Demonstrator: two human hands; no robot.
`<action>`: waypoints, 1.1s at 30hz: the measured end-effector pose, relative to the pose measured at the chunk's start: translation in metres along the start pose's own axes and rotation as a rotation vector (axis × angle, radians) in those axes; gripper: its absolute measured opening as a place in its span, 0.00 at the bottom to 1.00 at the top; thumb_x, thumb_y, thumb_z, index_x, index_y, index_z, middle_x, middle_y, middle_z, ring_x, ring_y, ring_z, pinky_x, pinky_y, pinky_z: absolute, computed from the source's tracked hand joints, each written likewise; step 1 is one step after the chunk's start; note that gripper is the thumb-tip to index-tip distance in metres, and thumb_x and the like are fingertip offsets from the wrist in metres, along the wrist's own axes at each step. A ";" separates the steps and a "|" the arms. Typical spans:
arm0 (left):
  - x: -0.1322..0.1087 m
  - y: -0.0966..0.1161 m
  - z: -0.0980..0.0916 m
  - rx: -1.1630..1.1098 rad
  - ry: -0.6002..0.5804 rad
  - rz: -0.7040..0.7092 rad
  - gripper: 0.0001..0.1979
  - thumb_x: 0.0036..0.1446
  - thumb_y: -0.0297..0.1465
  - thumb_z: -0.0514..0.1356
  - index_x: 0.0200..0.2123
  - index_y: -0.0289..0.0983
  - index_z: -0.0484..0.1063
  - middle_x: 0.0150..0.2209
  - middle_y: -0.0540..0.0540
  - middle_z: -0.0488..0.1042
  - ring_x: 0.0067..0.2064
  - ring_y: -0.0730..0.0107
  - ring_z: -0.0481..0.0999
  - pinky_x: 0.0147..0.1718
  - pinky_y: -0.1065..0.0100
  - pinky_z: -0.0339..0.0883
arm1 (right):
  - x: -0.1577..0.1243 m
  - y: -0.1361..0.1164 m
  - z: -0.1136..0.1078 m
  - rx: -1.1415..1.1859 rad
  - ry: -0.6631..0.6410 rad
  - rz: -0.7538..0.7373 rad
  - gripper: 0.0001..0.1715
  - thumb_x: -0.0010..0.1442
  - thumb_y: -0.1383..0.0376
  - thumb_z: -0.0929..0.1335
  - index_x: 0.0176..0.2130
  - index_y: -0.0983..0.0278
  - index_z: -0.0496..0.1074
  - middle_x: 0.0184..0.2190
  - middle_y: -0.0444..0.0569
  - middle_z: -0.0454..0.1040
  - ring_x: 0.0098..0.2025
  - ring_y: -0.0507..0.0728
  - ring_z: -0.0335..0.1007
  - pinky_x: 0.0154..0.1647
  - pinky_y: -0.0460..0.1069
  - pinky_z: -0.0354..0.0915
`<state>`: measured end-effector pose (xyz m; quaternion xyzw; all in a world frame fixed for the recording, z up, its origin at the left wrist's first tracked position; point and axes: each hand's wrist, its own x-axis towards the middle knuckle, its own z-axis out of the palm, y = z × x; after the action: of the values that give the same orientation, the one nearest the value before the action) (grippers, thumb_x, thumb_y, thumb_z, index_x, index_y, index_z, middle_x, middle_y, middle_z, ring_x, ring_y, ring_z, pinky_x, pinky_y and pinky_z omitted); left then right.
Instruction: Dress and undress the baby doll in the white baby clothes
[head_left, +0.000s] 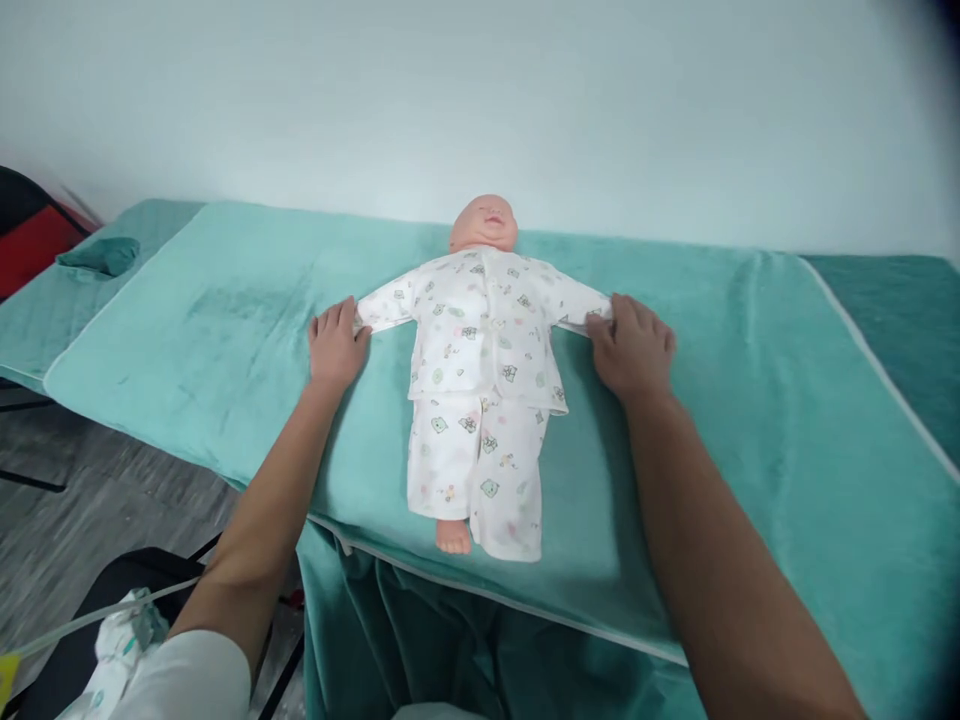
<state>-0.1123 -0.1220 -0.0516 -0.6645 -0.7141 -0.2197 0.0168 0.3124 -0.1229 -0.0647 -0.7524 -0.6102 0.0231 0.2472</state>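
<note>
A baby doll (pixel 484 222) lies on its back on a teal mat (pixel 225 330), dressed in a white printed shirt (pixel 480 330) and matching trousers (pixel 476 470), arms spread wide. My left hand (pixel 335 343) rests flat on the mat, fingers stretched, touching the end of the doll's left-side sleeve. My right hand (pixel 631 345) lies palm down with its fingers pressing the cuff of the other sleeve. One bare doll foot (pixel 453 537) sticks out of a trouser leg near the mat's front edge.
The mat covers a table draped in darker teal cloth (pixel 420 640). A folded teal cloth (pixel 101 255) lies at the far left. A red and black object (pixel 30 240) stands beyond it. Printed fabric (pixel 120 640) sits on a black chair below left. A pale wall runs behind.
</note>
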 end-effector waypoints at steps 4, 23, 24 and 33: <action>-0.002 -0.016 -0.001 -0.075 0.022 -0.043 0.34 0.62 0.33 0.61 0.71 0.34 0.63 0.71 0.32 0.66 0.72 0.43 0.63 0.73 0.44 0.52 | -0.002 0.031 -0.011 -0.046 0.106 0.197 0.29 0.70 0.62 0.68 0.65 0.75 0.72 0.62 0.75 0.71 0.65 0.65 0.62 0.63 0.58 0.53; 0.026 -0.039 0.004 -0.287 0.233 -0.134 0.19 0.58 0.22 0.56 0.49 0.38 0.80 0.47 0.39 0.74 0.52 0.55 0.74 0.59 0.52 0.67 | 0.019 0.061 -0.004 0.261 0.360 0.394 0.21 0.51 0.79 0.74 0.43 0.64 0.74 0.36 0.47 0.66 0.36 0.56 0.58 0.47 0.56 0.59; 0.024 -0.037 0.005 -0.283 0.229 -0.132 0.19 0.59 0.21 0.56 0.50 0.37 0.79 0.49 0.38 0.73 0.55 0.53 0.73 0.61 0.51 0.65 | 0.018 0.061 -0.003 0.273 0.370 0.375 0.23 0.49 0.80 0.74 0.44 0.64 0.74 0.40 0.51 0.67 0.39 0.58 0.60 0.48 0.56 0.60; -0.074 0.000 -0.008 -0.376 0.234 0.014 0.19 0.59 0.22 0.57 0.52 0.36 0.77 0.58 0.36 0.72 0.62 0.54 0.70 0.67 0.51 0.63 | -0.061 0.018 -0.006 0.406 0.317 0.014 0.23 0.56 0.69 0.71 0.52 0.65 0.73 0.58 0.66 0.66 0.62 0.66 0.64 0.59 0.61 0.64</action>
<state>-0.1059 -0.1944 -0.0683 -0.6307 -0.6492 -0.4245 -0.0235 0.3151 -0.1843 -0.0824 -0.6857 -0.5416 0.0284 0.4855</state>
